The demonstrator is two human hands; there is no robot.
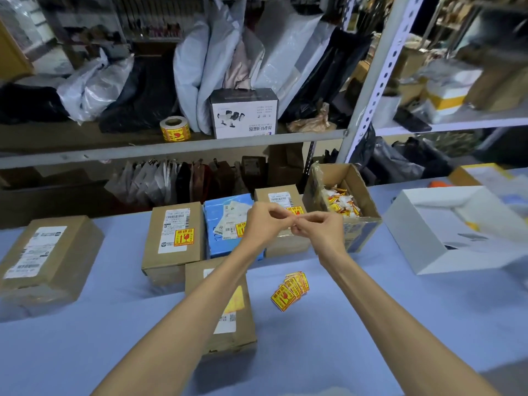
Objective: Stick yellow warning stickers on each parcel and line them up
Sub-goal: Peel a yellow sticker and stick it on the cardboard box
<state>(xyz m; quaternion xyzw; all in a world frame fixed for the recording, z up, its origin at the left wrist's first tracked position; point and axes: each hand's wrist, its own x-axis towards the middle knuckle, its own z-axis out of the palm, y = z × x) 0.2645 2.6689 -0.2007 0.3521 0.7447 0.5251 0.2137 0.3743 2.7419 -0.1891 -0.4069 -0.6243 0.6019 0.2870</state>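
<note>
A fan of glossy yellow stickers [290, 291], square with red print, lies on the blue table [343, 324]. Beyond it three parcels stand in a row: a brown cardboard box [171, 247], a crinkled blue plastic mailer [220, 244] and a second cardboard box [281, 194]. Each bears white barcode labels and a yellow sticker. Left of the fan lies another stickered carton [235, 334]. Beyond the fan, the left hand [264, 222] and right hand [320, 228] meet, each grip clenched fingertip to fingertip; what they pinch, I cannot tell.

Two bare forearms reach forward and converge. The left hand [264, 222] and right hand [320, 228] are raised, fingers curled, fingertips meeting in a pinch; anything held is too small to see.
</note>
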